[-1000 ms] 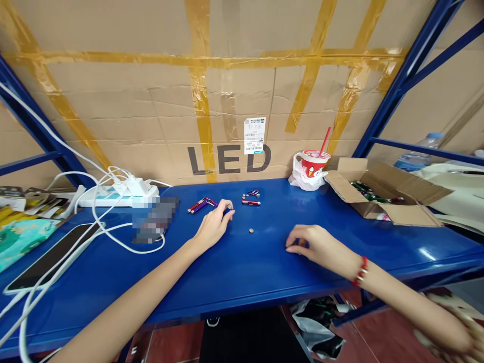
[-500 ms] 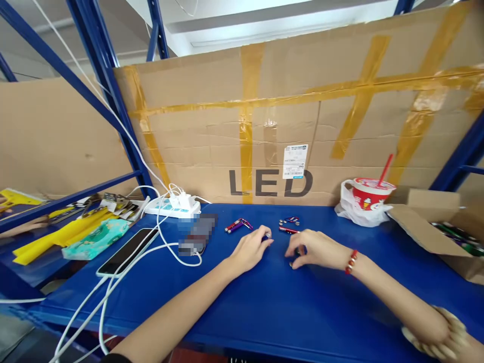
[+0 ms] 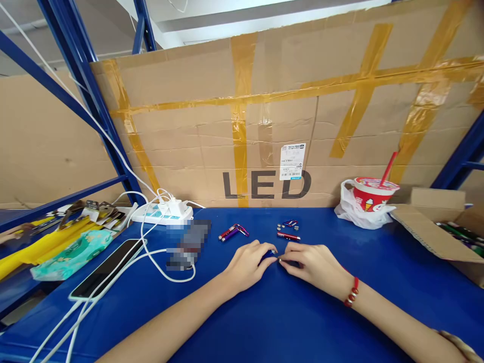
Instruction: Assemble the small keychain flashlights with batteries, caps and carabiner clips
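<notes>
Centre of frame, low: both hands meet on the blue shelf top (image 3: 378,262).

L hand (image 3: 247,262): palm down, fingers curled over a small dark-blue pen light (image 3: 269,252). Only its tip end shows, poking out right of the fingertips; rest is hidden under the hand. We read the grip as closed on it, thumb and index pinching near the tip.

R hand (image 3: 312,264): palm down, red bead bracelet (image 3: 351,293) at the wrist. Thumb + index pressed together on sth tiny and pale at their tips, approx. where the two hands touch. Too small to name; poss. a button cell, can't confirm.

Key relation: pen light's long axis runs roughly left-right across the frame, open tip pointing right, straight at the R fingertips. The gap betw. tip and R pinch is nil or nearly so: touching or just beside. R hand is the nearer to the tip; L hand holds the body.

Around, upper centre of the shelf:
- red pen light (image 3: 288,236) lying flat, just beyond the hands, axis also left-right.
- small round cells (image 3: 284,225) + a keyring clip behind it, near the cardboard.
- red and purple pen lights (image 3: 230,232) w/ clip, left of centre.

Elsewhere: power strip (image 3: 162,214) w/ white cables left; phone (image 3: 108,268) lower left; red cup (image 3: 374,192) in a plastic bag right; open carton (image 3: 446,232) far right w/ more lights inside. Taped cardboard marked LED (image 3: 264,184) fills the back.
</notes>
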Action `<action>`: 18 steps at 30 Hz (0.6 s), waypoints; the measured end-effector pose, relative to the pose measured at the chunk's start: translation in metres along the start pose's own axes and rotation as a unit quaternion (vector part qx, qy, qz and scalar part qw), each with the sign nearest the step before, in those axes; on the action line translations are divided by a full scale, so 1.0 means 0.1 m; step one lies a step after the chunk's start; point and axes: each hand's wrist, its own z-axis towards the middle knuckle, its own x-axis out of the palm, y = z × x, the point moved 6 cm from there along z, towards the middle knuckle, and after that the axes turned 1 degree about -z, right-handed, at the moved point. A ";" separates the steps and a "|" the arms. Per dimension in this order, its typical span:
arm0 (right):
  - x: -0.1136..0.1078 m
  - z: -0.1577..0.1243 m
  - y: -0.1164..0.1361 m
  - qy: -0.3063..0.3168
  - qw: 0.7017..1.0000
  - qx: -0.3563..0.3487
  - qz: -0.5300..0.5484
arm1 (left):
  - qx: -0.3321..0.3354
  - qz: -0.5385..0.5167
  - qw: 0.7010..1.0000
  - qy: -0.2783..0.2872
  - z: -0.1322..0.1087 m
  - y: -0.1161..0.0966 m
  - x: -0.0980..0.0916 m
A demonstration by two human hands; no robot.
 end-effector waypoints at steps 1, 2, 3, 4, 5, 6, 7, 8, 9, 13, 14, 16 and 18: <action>-0.03 -0.01 -0.02 -0.030 0.999 0.009 0.006 | 0.005 0.004 1.000 -0.001 0.00 -0.01 0.00; -0.07 -0.01 -0.04 -0.061 0.998 0.021 0.017 | 0.010 0.008 1.000 -0.001 -0.01 -0.02 0.01; -0.10 -0.02 -0.06 -0.092 0.995 0.033 0.032 | 0.014 0.011 1.000 -0.002 -0.01 -0.03 0.01; -0.12 -0.03 -0.06 -0.118 0.991 0.043 0.048 | 0.018 0.014 1.000 -0.003 -0.01 -0.04 0.01; -0.14 -0.04 -0.06 -0.137 0.987 0.048 0.067 | 0.021 0.017 1.000 -0.004 -0.02 -0.05 0.02; -0.14 -0.04 -0.05 -0.149 0.984 0.048 0.087 | 0.023 0.020 1.000 -0.005 -0.02 -0.06 0.02; -0.14 -0.04 -0.04 -0.157 0.981 0.043 0.107 | 0.023 0.021 0.999 -0.007 -0.02 -0.08 0.03; -0.15 -0.04 -0.02 -0.164 0.978 0.039 0.125 | 0.023 0.022 0.999 -0.009 -0.03 -0.09 0.03; -0.15 -0.03 0.00 -0.169 0.975 0.036 0.140 | 0.020 0.023 0.999 -0.012 -0.03 -0.10 0.03; -0.19 -0.04 0.03 -0.191 0.966 0.041 0.171 | -0.002 0.023 0.999 -0.037 -0.05 -0.10 0.00; -0.20 -0.04 0.04 -0.191 0.965 0.040 0.176 | -0.007 0.023 0.999 -0.042 -0.05 -0.10 -0.01; -0.20 -0.03 0.05 -0.182 0.964 0.036 0.189 | -0.012 0.022 0.999 -0.048 -0.06 -0.09 -0.04; -0.18 -0.03 0.05 -0.166 0.965 0.032 0.202 | -0.012 0.022 0.998 -0.051 -0.06 -0.08 -0.05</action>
